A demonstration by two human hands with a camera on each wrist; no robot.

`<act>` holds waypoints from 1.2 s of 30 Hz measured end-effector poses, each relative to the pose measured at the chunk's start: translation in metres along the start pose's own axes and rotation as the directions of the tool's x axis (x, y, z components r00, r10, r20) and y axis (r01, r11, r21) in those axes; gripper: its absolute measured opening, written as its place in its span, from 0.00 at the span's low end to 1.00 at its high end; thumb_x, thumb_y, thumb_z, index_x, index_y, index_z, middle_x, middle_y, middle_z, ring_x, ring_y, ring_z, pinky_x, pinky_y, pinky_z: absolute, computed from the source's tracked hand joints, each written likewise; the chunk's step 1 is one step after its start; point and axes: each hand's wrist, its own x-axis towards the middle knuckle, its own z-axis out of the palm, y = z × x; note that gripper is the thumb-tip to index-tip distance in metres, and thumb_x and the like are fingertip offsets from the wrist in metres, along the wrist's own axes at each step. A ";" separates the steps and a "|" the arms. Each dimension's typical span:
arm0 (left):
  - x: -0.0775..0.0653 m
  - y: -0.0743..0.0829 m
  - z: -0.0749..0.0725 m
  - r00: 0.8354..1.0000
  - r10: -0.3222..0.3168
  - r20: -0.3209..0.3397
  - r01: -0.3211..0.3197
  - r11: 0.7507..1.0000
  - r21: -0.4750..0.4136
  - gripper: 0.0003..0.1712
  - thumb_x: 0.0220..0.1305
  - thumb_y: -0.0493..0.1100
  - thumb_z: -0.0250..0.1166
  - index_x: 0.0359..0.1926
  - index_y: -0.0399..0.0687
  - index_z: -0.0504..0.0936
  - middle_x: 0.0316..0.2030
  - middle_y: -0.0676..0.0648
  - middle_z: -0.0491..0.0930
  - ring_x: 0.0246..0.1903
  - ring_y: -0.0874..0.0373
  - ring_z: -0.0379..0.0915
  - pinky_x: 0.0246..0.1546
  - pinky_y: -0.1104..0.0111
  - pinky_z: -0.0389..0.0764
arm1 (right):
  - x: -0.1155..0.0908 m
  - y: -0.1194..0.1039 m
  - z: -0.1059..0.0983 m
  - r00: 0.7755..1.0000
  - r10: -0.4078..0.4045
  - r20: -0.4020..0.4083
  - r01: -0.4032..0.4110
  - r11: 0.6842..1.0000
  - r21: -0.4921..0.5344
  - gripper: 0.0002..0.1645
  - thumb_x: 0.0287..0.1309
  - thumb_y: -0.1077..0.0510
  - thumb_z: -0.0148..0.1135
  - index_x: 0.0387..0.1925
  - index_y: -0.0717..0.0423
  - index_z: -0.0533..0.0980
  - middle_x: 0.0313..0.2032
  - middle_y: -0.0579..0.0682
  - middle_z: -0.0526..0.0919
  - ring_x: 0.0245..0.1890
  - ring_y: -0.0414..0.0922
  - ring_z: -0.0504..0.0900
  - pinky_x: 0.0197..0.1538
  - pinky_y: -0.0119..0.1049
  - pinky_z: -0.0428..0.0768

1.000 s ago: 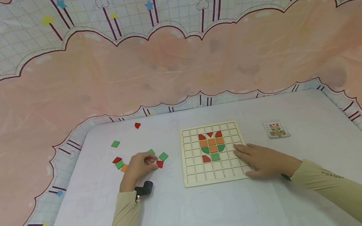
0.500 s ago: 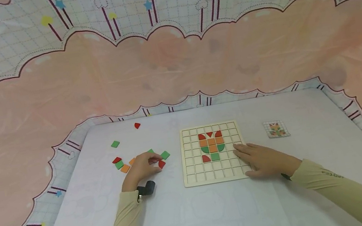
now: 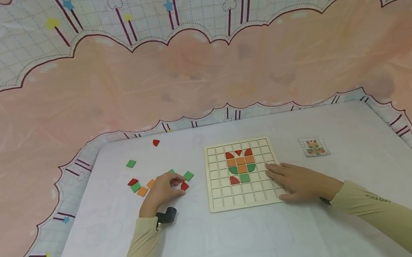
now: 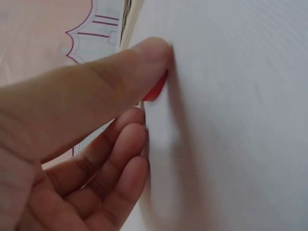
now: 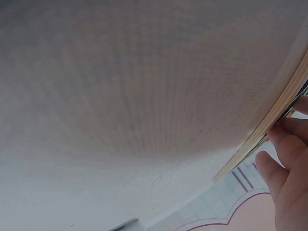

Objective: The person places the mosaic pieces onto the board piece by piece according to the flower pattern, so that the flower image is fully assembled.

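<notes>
White table (image 3: 217,247): left fingers (image 3: 171,178) pinch red piece (image 3: 185,186) near 2 green tiles (image 3: 188,175); right fingers (image 3: 278,170) outstretched on board (image 3: 226,202).

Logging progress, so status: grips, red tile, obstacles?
Left grip pinches red tile. Right grip rests on board edge. Possible obstruction: green tile close beside.

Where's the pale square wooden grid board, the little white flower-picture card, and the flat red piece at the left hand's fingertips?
Wooden grid board (image 3: 246,188): head view, bare cell near the bottom.
Flower-picture card (image 3: 314,147): head view, its picture's middle.
Flat red piece (image 4: 157,90): left wrist view, its uncovered part.
</notes>
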 end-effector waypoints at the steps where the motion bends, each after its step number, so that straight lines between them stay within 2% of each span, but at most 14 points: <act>1: 0.000 0.000 0.000 1.000 0.001 0.003 -0.001 1.000 0.004 0.20 0.48 0.38 0.73 0.46 0.45 0.82 0.38 0.48 0.79 0.40 0.55 0.72 0.49 0.59 0.76 | 0.000 0.000 0.000 1.000 0.001 0.001 -0.001 1.000 0.000 0.44 0.59 0.39 0.53 0.70 0.58 0.57 0.72 0.55 0.55 0.71 0.52 0.56 0.70 0.48 0.59; 9: 0.001 -0.002 -0.004 0.998 0.051 0.026 -0.052 0.998 0.030 0.20 0.49 0.36 0.72 0.46 0.44 0.83 0.38 0.48 0.80 0.40 0.55 0.73 0.49 0.58 0.76 | -0.001 -0.001 -0.003 1.000 0.003 0.011 -0.003 1.000 0.021 0.44 0.60 0.39 0.53 0.70 0.58 0.56 0.72 0.56 0.54 0.71 0.52 0.55 0.70 0.49 0.58; 17: 0.000 0.000 -0.005 0.997 0.070 0.027 -0.070 0.997 0.027 0.19 0.50 0.37 0.72 0.46 0.43 0.83 0.39 0.48 0.80 0.41 0.56 0.75 0.50 0.59 0.77 | 0.000 -0.001 -0.003 1.000 0.006 0.020 -0.006 1.000 0.019 0.44 0.60 0.39 0.54 0.70 0.58 0.56 0.72 0.55 0.54 0.71 0.52 0.55 0.70 0.49 0.58; 26: 0.000 0.005 -0.001 0.997 0.076 0.022 -0.076 0.997 0.009 0.19 0.50 0.37 0.71 0.46 0.42 0.83 0.37 0.49 0.81 0.38 0.58 0.75 0.47 0.61 0.78 | 0.000 -0.001 -0.003 1.000 -0.005 0.011 0.004 1.000 0.015 0.44 0.60 0.39 0.53 0.69 0.59 0.57 0.72 0.56 0.55 0.71 0.52 0.56 0.70 0.49 0.59; 36: -0.001 0.019 0.003 0.997 0.061 0.036 -0.060 0.997 -0.039 0.20 0.49 0.36 0.72 0.46 0.41 0.82 0.38 0.47 0.82 0.38 0.58 0.75 0.46 0.64 0.78 | -0.001 -0.001 -0.001 1.000 0.002 0.016 -0.002 1.000 0.011 0.44 0.60 0.39 0.54 0.69 0.59 0.57 0.72 0.56 0.54 0.71 0.53 0.56 0.70 0.49 0.58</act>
